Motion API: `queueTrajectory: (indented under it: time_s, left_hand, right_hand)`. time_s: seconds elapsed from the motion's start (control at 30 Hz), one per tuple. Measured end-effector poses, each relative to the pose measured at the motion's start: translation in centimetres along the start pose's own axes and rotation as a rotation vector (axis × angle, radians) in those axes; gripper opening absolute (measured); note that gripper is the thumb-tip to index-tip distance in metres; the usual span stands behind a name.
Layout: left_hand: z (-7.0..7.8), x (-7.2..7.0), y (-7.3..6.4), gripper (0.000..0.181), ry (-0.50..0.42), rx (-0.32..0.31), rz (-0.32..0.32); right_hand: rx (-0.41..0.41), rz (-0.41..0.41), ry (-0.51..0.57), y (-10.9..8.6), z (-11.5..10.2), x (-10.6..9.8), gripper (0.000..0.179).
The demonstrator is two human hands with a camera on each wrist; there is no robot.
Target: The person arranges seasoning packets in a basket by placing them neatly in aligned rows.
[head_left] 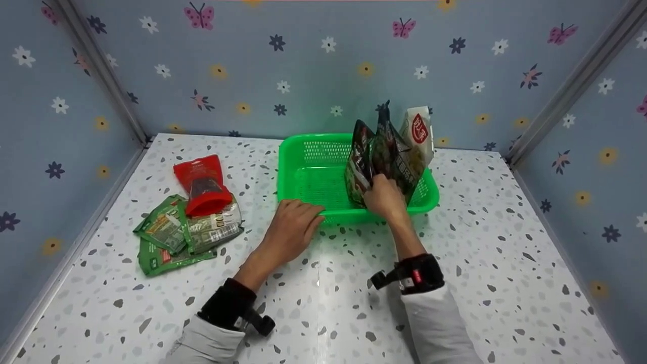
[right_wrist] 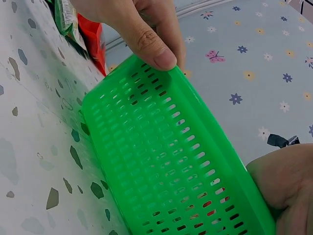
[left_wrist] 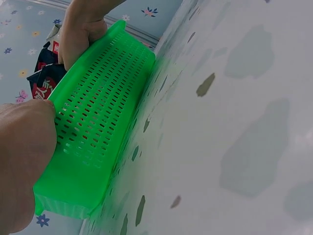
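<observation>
A green plastic basket (head_left: 288, 172) stands on the speckled table. My left hand (head_left: 294, 227) grips its front rim left of the middle, the thumb (right_wrist: 165, 58) outside and the fingers over the edge. My right hand (head_left: 386, 199) reaches over the same rim with curled fingers and holds the front edge of a dark food bag (head_left: 389, 146). Another dark bag (head_left: 359, 159) with red and white print leans to its left. Behind on the right, a bag with a white top (head_left: 419, 131) and red logo stands upright. The right fingertips are partly hidden among the bags.
Left of the basket lies a pile: a red pouch (head_left: 202, 174) on top of a green and beige packet (head_left: 217, 230), with green packets (head_left: 164, 222) beside and under it. Flower-patterned walls (head_left: 323, 65) enclose the back and both sides of the table.
</observation>
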State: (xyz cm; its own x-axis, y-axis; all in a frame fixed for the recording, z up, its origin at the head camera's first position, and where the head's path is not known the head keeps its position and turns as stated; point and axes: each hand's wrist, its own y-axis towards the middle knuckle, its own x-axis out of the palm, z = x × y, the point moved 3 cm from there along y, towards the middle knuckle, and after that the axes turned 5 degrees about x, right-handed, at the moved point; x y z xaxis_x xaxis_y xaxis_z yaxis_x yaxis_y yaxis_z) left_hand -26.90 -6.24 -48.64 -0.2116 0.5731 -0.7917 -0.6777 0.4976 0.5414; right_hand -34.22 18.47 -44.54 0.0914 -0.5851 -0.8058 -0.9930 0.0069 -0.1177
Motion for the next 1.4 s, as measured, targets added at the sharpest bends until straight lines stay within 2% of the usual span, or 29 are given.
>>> queueTrajectory:
  time_s: [0.07, 0.23, 0.4, 0.53, 0.57, 0.6, 0.73, 0.8, 1.13, 1.4]
  left_hand:
    - [0.0, 0.0, 0.0, 0.031, 0.002, -0.001, -0.001]
    - [0.0, 0.0, 0.0, 0.029, 0.0, 0.002, 0.003]
    - [0.0, 0.0, 0.0, 0.03, -0.002, 0.007, 0.003]
    - [0.0, 0.0, 0.0, 0.031, -0.004, 0.008, 0.004]
    - [0.0, 0.0, 0.0, 0.031, -0.004, 0.01, 0.006]
    - [0.0, 0.0, 0.0, 0.031, -0.005, 0.011, 0.009]
    - [0.0, 0.0, 0.0, 0.03, -0.008, 0.012, 0.015]
    - [0.0, 0.0, 0.0, 0.031, -0.005, 0.009, 0.012]
    - [0.0, 0.0, 0.0, 0.03, 0.005, 0.013, 0.018]
    - [0.0, -0.1, 0.0, 0.029, 0.003, 0.022, 0.03]
  right_hand:
    - [-0.005, -0.003, -0.009, -0.6, -0.6, -0.3, 0.015]
    - [-0.027, -0.003, -0.005, -0.6, -0.5, -0.2, 0.012]
    - [-0.045, -0.008, 0.019, 1.7, 1.8, 0.9, 0.019]
    - [-0.075, 0.022, 0.011, 3.7, 3.7, 2.0, 0.013]
    - [-0.07, 0.021, 0.018, 2.9, 3.0, 1.5, 0.012]
    - [-0.07, 0.028, 0.023, 3.0, 3.0, 1.6, 0.012]
    - [-0.046, 0.044, 0.032, 0.3, 0.2, 0.0, 0.03]
    - [-0.044, 0.05, 0.028, -0.5, -0.6, -0.5, 0.036]
    - [-0.036, 0.069, 0.02, -1.1, -1.3, -0.8, 0.05]
    - [-0.006, 0.105, -0.037, -1.6, -2.0, -1.1, 0.053]
